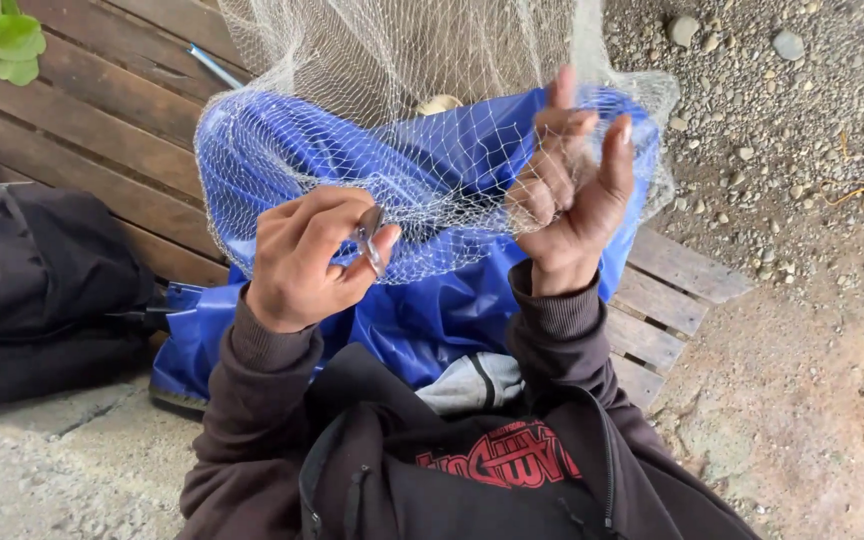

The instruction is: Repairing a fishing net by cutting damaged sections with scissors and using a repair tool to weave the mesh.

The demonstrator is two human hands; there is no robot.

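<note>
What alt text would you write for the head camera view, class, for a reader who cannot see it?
Seen from above, a person's left hand pinches a small metal tool against a fine white net, while the right hand lifts and grips the mesh. The net drapes over blue sheeting on a wooden pallet, beside gravel.

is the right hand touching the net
Touching. The head view shows the right hand raised with its fingers curled into the white net, mesh strands gathered between them, over the blue sheet.
</note>
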